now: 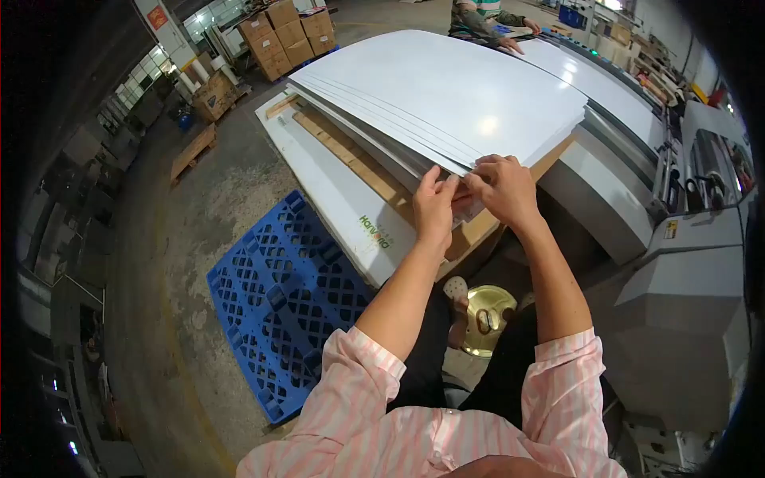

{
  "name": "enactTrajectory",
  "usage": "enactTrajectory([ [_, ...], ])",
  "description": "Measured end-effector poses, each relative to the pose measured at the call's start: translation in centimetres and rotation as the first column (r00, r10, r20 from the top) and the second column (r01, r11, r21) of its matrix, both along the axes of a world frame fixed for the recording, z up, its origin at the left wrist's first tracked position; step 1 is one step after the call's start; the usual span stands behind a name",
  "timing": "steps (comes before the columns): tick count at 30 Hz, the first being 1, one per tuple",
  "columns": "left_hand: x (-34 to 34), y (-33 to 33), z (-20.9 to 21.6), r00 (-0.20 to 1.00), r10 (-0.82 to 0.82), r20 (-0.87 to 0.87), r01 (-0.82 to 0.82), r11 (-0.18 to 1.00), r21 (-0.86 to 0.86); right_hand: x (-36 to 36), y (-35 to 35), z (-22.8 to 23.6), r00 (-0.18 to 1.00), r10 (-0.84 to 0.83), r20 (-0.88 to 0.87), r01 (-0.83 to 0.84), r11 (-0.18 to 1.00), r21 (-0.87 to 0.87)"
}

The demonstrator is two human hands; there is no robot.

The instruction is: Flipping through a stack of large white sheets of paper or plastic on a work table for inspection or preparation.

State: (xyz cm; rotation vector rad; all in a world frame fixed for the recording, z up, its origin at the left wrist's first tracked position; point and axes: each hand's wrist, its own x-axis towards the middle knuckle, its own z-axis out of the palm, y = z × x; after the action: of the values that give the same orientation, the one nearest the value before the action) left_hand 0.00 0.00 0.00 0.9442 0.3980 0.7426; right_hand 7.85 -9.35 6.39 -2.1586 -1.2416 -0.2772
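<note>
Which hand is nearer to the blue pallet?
Left. The left hand is to the right of the blue pallet, by the near corner of the white sheets; the right hand is farther right, same corner.

At the hands [508, 191], the white sheets [454, 92] look smooth and glossy, like coated paper or card, with a matt, wood-like strip [351, 157] just to the left. Left of and nearer than the hands, the blue pallet [275, 296] is perforated plastic above a rough, matt, concrete-like floor [179, 263]. Below the hands, a gold-coloured disc [496, 298] shines like polished metal, and the striped shirt [430, 430] is soft cloth.
</note>
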Motion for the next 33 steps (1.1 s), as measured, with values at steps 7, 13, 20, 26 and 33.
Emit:
enactTrajectory([
  [7,0.4,0.3,-0.3,0.999,-0.003,0.037,0.002,1.000,0.011,0.3,0.6,-0.2,0.971,-0.109,0.212,0.092,0.992,0.086],
  [13,0.3,-0.8,0.9,0.998,0.060,-0.021,-0.057,0.991,0.123,2.6,-0.7,-0.8,0.853,0.133,0.504,-0.241,0.958,0.156],
  [20,-0.1,-0.1,0.5,0.995,0.071,-0.064,-0.062,0.988,0.138,2.0,0.0,-1.5,0.952,0.208,0.224,-0.260,0.936,0.235],
  [26,0.1,-0.5,0.3,0.994,0.070,-0.082,-0.057,0.987,0.153,3.1,1.9,-3.0,0.736,0.330,-0.591,0.038,0.852,0.523],
  [33,-0.1,-0.8,0.6,0.994,0.059,-0.097,-0.044,0.988,0.147,3.2,2.1,-1.5,0.649,0.404,-0.645,0.301,0.642,0.705],
])
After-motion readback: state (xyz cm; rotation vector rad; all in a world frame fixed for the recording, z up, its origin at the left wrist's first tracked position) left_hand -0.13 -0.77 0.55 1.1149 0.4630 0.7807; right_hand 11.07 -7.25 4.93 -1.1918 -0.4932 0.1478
